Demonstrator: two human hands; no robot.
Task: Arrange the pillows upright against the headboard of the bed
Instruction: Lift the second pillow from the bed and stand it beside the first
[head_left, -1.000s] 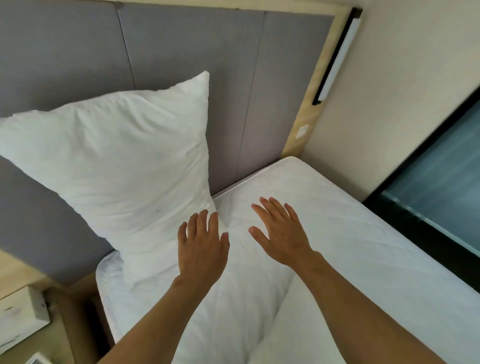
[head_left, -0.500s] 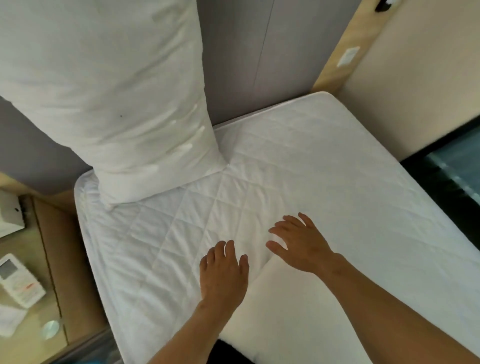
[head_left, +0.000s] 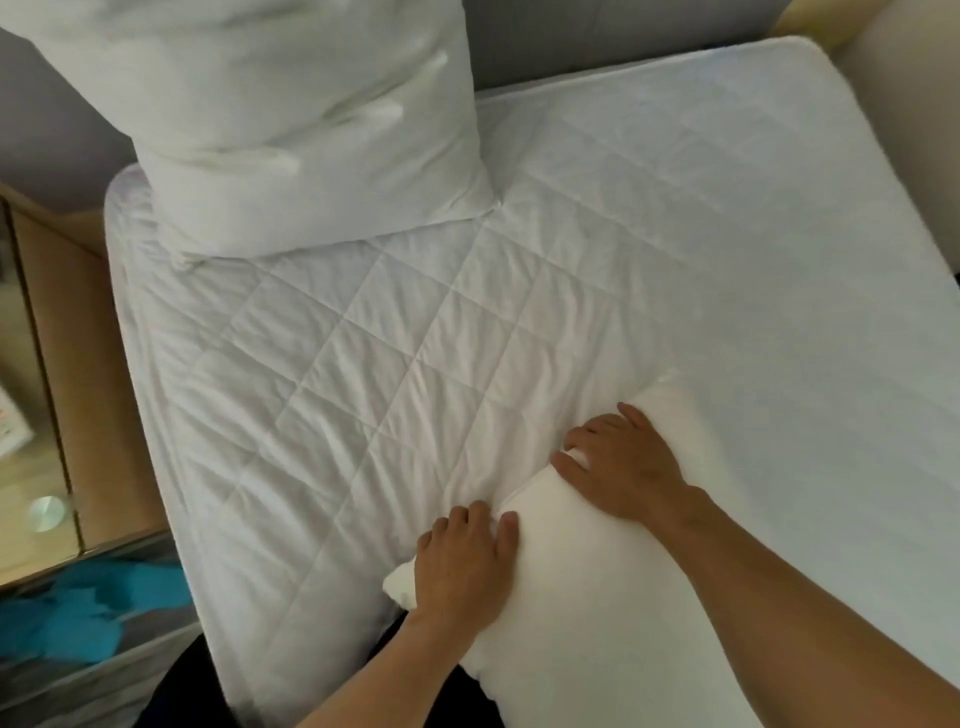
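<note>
Pillow number two (head_left: 597, 561) is the step in hand: it lies flat at the near edge of the bed (head_left: 363, 364), and both hands are on its top edge. The left hand (head_left: 462, 566) curls its fingers (head_left: 467, 519) over the corner, the right hand (head_left: 623, 467) presses on the edge further along, fingers (head_left: 592, 457) clenching the fabric. The first pillow (head_left: 291, 130) stands upright against the headboard (head_left: 597, 31), well beyond the fingers. Next, I think, both hands must lift this pillow and set it upright beside the first.
</note>
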